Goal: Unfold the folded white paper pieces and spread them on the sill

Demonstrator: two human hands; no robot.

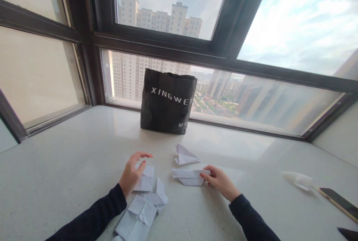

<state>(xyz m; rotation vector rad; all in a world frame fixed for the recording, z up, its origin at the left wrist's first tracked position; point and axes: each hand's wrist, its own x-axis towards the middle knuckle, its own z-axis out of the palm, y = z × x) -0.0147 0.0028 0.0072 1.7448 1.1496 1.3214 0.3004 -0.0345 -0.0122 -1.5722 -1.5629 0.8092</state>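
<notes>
My right hand point(219, 179) pinches the right end of a folded white paper boat shape point(188, 177) that lies on the pale stone sill point(69, 166). Just beyond it sits a folded paper plane point(184, 156). My left hand point(132, 172) hovers with its fingers curled and apart over a small folded white paper point(145, 183). Nothing is in that hand. More folded white papers point(138, 216) lie below it, near my left sleeve.
A black bag with white lettering point(167, 101) stands against the window at the back. At the right lie a crumpled white piece point(299, 179) and a phone point(339, 203). Dark window frames enclose the sill on the left and back sides.
</notes>
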